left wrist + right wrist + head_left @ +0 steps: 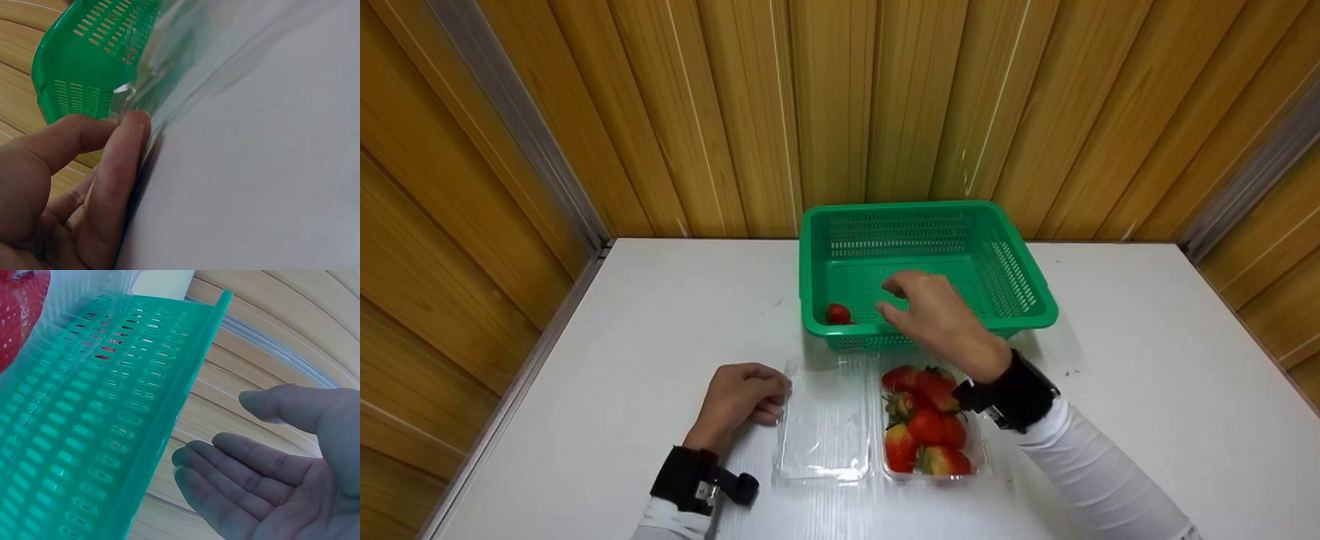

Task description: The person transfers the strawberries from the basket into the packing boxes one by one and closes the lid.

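A clear plastic clamshell box lies unfolded on the table, its bare lid (825, 427) on the left. Strawberries (926, 427) fill the half on the right. My left hand (742, 397) pinches the lid's outer edge between thumb and finger, which the left wrist view shows close up. Over the front rim of the green basket (930, 206) hovers my right hand (945, 322), its fingers parted and nothing between them. In the right wrist view the right hand (270, 461) is apart from the basket wall. A strawberry (838, 313) sits in the basket's front left corner.
The basket stands behind the box, near the wood-patterned wall (832, 97). White table surface (682, 315) extends to both sides. More patterned panels (450, 225) rise at the left and right.
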Available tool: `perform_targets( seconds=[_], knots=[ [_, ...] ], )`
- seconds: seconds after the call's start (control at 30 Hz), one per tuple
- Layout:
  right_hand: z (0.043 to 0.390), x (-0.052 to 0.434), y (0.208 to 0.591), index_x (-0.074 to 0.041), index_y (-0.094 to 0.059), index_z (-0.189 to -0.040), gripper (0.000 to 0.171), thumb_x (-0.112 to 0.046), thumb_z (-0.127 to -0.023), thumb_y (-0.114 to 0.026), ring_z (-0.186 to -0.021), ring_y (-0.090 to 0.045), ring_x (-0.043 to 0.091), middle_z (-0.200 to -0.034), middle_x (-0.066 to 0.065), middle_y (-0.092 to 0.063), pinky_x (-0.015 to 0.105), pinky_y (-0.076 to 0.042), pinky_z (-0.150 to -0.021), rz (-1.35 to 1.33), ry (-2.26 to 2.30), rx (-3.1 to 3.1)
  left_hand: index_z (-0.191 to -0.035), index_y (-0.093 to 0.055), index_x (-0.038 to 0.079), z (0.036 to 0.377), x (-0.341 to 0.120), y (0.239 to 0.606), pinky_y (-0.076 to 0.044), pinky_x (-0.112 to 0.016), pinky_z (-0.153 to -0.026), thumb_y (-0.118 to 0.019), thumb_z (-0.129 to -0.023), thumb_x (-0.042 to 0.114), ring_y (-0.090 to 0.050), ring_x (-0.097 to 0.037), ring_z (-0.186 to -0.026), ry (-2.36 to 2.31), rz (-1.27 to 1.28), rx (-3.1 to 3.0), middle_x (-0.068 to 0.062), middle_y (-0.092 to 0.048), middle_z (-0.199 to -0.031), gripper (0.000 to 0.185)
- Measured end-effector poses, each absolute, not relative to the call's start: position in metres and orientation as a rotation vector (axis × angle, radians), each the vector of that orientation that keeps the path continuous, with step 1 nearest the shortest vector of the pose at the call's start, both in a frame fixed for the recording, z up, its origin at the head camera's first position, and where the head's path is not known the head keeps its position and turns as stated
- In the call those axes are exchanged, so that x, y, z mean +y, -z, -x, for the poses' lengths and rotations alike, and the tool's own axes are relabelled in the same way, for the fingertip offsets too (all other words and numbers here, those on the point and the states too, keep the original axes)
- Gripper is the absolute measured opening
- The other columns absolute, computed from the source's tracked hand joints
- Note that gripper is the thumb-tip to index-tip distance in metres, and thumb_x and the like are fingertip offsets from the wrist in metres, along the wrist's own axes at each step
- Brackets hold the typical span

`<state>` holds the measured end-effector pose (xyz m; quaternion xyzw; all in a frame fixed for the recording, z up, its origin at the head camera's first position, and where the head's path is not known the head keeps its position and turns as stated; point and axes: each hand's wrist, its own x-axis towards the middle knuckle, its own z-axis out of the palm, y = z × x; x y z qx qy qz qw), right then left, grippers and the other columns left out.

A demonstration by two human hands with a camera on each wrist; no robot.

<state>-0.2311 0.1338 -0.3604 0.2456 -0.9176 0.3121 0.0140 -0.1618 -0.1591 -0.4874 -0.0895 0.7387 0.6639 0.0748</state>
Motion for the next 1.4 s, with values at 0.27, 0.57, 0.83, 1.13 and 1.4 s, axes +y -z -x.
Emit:
perform_targets(
  seconds=[0.27, 0.57, 0.83, 1.13, 1.4],
  knots=[
    [0.241, 0.125, 0.363, 0.01, -0.07, -0.125, 0.033, -0.011, -0.1, -0.075, -0.117, -0.067, 0.038, -0.124, 0.024, -0.071, 0.051, -0.058, -0.1, -0.809, -0.924, -2.888, -0.102, -0.077, -0.006, 0.162, -0.159, 0.487, -0.065, -0.033, -0.057, -0.076, -0.09, 0.006, -0.069, -0.018, -0.058, -1.976, 0.282, 2.229, -0.014, -0.072, -0.079, 0.017],
    [0.252, 0.115, 0.368, 0.011, -0.07, -0.125, 0.033, -0.011, -0.1, -0.075, -0.115, -0.067, 0.037, -0.123, 0.024, -0.071, 0.052, -0.059, -0.097, -0.855, -0.896, -2.903, -0.103, -0.077, -0.006, 0.161, -0.159, 0.487, -0.065, -0.032, -0.056, -0.077, -0.09, 0.007, -0.068, -0.018, -0.059, -1.969, 0.293, 2.235, -0.014, -0.072, -0.08, 0.018],
    [0.258, 0.111, 0.371, 0.011, -0.07, -0.124, 0.033, -0.011, -0.099, -0.075, -0.111, -0.068, 0.036, -0.122, 0.024, -0.072, 0.051, -0.059, -0.094, -0.866, -0.928, -2.915, -0.102, -0.077, -0.006, 0.161, -0.159, 0.488, -0.065, -0.032, -0.057, -0.074, -0.09, 0.005, -0.069, -0.017, -0.058, -1.964, 0.269, 2.237, -0.013, -0.072, -0.078, 0.016],
    [0.265, 0.109, 0.374, 0.011, -0.069, -0.127, 0.035, -0.01, -0.099, -0.074, -0.115, -0.067, 0.036, -0.127, 0.025, -0.07, 0.052, -0.058, -0.098, -0.849, -0.925, -2.955, -0.102, -0.077, -0.007, 0.161, -0.159, 0.488, -0.065, -0.032, -0.058, -0.073, -0.091, 0.004, -0.069, -0.016, -0.058, -1.959, 0.233, 2.238, -0.013, -0.072, -0.077, 0.016],
    [0.271, 0.101, 0.377, 0.009, -0.072, -0.122, 0.031, -0.01, -0.099, -0.075, -0.089, -0.058, 0.023, -0.113, 0.02, -0.072, 0.044, -0.057, -0.088, -0.874, -0.919, -2.965, -0.102, -0.077, -0.007, 0.161, -0.16, 0.488, -0.065, -0.032, -0.058, -0.074, -0.091, 0.005, -0.069, -0.016, -0.058, -1.959, 0.237, 2.236, -0.013, -0.072, -0.077, 0.016]
  ],
)
